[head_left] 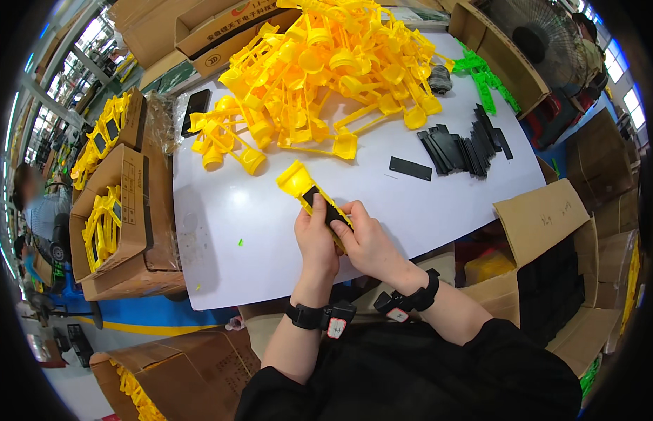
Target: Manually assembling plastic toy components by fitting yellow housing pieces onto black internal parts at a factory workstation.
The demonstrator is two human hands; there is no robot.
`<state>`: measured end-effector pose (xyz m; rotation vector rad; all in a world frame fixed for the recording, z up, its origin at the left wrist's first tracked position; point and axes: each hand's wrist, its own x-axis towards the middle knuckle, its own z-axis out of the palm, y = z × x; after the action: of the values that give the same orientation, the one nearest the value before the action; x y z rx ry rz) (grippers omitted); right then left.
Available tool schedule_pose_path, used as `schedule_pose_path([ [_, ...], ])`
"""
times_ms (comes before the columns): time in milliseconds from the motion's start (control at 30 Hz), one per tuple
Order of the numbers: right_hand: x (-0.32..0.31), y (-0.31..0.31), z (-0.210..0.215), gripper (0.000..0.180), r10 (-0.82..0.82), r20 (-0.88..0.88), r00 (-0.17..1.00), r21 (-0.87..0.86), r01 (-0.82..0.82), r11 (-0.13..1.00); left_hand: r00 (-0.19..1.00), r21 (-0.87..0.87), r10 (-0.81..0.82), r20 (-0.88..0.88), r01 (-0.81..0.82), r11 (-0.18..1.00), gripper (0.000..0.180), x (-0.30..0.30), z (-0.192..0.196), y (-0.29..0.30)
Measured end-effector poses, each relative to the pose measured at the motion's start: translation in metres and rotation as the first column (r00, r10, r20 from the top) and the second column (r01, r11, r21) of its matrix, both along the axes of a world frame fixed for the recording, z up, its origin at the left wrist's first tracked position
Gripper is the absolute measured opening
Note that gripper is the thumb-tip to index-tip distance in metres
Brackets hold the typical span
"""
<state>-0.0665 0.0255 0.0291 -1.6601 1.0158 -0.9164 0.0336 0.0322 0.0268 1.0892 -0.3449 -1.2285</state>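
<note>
Over the near part of the white table, both my hands are closed around one yellow plastic flashlight-shaped housing [293, 179] with a flared end pointing away from me. A black rectangular panel [331, 210] lies along its handle. My left hand [317, 242] grips the handle from the left, its thumb on the panel. From the right, my right hand [373, 244] holds the near end, thumb pressed on the panel too. The fingers underneath are hidden. Beyond my hands rises a large heap of similar yellow housings [319, 77]. Several loose black panels [456, 151] lie at the right.
Green plastic pieces [484, 76] and a dark roll [439, 79] lie at the table's [228, 259] far right. A black phone-like slab [196, 112] is far left. An open carton [116, 217] with panelled yellow housings stands left; another carton [544, 217] with black pieces stands right.
</note>
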Motion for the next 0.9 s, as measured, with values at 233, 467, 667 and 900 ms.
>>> schedule_pose_path([
  [233,-0.005,-0.005,0.016,0.026,0.016,0.057,0.998,0.134,-0.023,0.991,0.992,-0.003,0.117,0.042,-0.117,0.993,0.024,-0.002,0.009,0.008],
  [467,-0.006,-0.005,0.016,0.033,0.047,0.074,0.996,0.125,-0.056,0.991,0.993,-0.006,0.098,-0.07,-0.098,0.995,0.023,-0.002,0.009,0.002],
  [667,-0.01,-0.006,0.02,0.032,0.028,0.104,0.994,0.14,-0.042,0.989,0.996,0.01,0.041,-0.078,-0.04,0.999,0.019,0.001,0.012,0.002],
  [900,-0.008,-0.005,0.025,0.029,0.027,0.098,0.995,0.067,-0.034,0.997,0.998,-0.039,0.056,0.043,-0.054,0.998,0.015,-0.004,0.014,-0.003],
])
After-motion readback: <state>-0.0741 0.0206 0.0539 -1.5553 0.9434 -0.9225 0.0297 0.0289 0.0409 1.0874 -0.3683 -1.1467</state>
